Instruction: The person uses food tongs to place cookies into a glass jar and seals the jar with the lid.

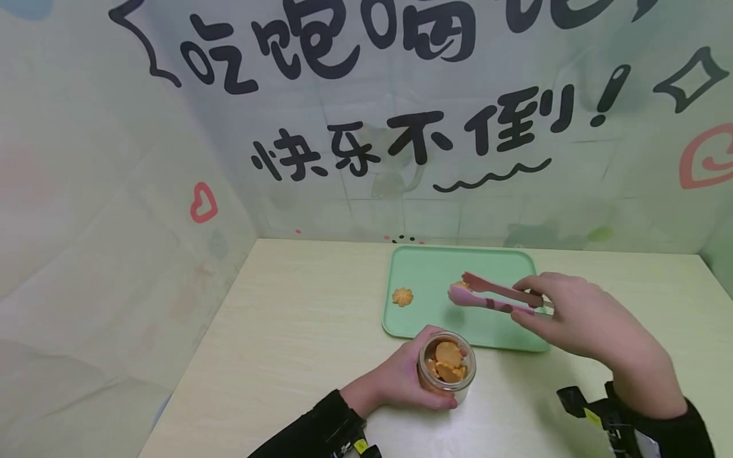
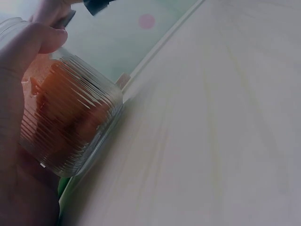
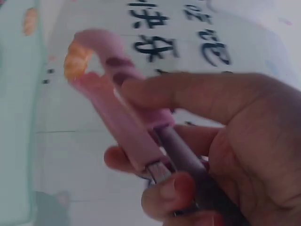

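Observation:
My right hand [image 1: 590,318] grips a pair of pink tongs [image 3: 127,108], thumb on one arm and fingers on the other. Between the tong tips is a small golden cookie [image 3: 76,61], held above the green tray [image 1: 435,324]. Another flower-shaped cookie [image 1: 403,297] lies on the tray's left part. My left hand [image 1: 406,375] is wrapped round a ribbed glass jar [image 2: 70,117] in front of the tray. Several cookies [image 1: 449,359] show through the jar's open mouth. In the left wrist view the jar's side is partly covered by the fingers.
The pale wooden table [image 1: 298,337] runs back to a printed backdrop [image 1: 366,210] with large black characters. A fabric wall [image 1: 114,254] borders the table on the left. Black straps with cameras sit on both wrists.

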A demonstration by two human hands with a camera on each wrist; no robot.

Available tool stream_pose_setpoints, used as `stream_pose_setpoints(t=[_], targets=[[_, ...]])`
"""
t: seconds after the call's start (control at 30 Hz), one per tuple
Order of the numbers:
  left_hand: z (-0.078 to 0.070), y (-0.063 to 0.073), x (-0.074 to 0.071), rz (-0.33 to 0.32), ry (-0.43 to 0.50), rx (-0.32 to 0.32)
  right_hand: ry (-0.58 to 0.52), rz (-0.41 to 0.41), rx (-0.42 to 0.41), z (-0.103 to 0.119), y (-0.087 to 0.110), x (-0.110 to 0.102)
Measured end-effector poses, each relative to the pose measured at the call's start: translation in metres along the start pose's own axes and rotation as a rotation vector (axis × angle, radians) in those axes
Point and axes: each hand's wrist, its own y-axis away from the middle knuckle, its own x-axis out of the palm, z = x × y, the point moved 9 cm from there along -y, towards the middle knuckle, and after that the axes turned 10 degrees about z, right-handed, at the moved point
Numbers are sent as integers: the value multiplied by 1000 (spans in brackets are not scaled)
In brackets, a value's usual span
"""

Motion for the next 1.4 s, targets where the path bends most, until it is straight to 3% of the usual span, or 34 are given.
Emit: stream_pose_setpoints(t=[0.17,0.37,0.43,0.6,1.03,1.27,1.4], targets=[[-1,0,0,-2,-14,2,-22,-80,-104,22,30,-22],[-1,1,0,9,5,-2,94,-128,-279,55,46,-20],[-1,1,0,15,13,-3,111,-115,-302,62,48,-16],[1,0,1,24,38,-13,84,-7,-219,61,48,-3],[0,0,1,28,78,-6,91,46,-140,62,43,9],[0,-1,1,20,45,1,85,10,-107,57,45,4],[1,-1,2,24,50,2,95,-38,-128,56,44,-3]])
